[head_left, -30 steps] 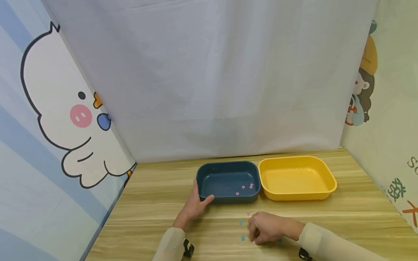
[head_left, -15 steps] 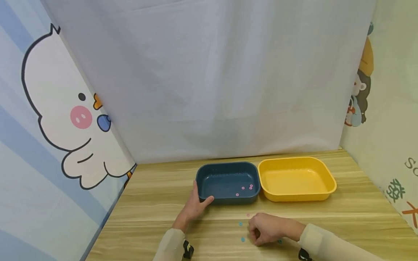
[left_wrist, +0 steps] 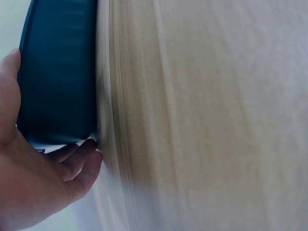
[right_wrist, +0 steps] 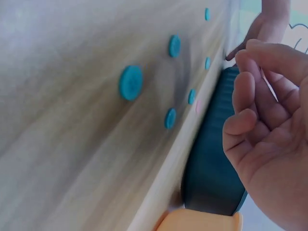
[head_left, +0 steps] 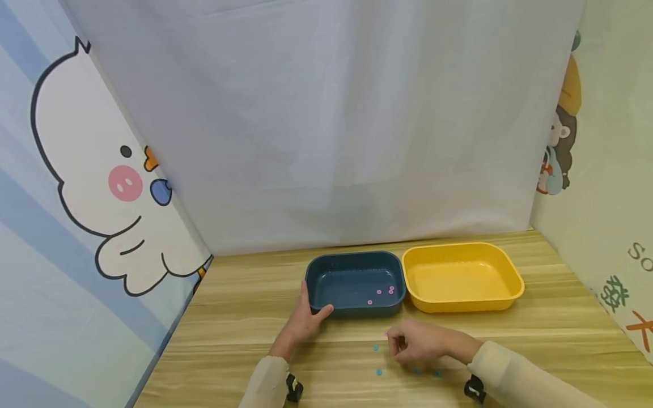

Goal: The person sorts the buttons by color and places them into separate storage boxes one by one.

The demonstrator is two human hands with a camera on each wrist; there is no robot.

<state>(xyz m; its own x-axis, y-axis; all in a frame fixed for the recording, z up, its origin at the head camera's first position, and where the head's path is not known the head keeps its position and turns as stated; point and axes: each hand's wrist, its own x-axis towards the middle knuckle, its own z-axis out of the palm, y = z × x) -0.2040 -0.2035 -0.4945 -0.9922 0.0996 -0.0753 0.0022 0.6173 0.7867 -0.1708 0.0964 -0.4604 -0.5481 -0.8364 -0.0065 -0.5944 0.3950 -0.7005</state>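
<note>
My left hand [head_left: 300, 325] grips the near left corner of a dark blue tub [head_left: 357, 312], thumb at its rim. In the left wrist view the other fingers [left_wrist: 77, 168] curl in at the tub's base. Several pink buttons [head_left: 379, 292] lie inside it. My right hand [head_left: 422, 341] is over the table in front of the tubs, thumb and forefinger pinched together on a pink button hidden at the tips. Several blue buttons [right_wrist: 131, 83] are on the table around and below that hand. Another pink button [right_wrist: 197, 106] lies near the blue tub.
A yellow tub [head_left: 464, 306] stands right beside the blue one, side by side at the back of the wood-patterned table [head_left: 229, 328]. Behind them hangs a grey-white curtain [head_left: 326, 141]. Printed panels [head_left: 76, 170] close off the left and right sides.
My right hand has lifted and moved slightly away from me, and the pink button at its fingertips has left its spot. A blue button beneath it now shows. My left hand stays put.
</note>
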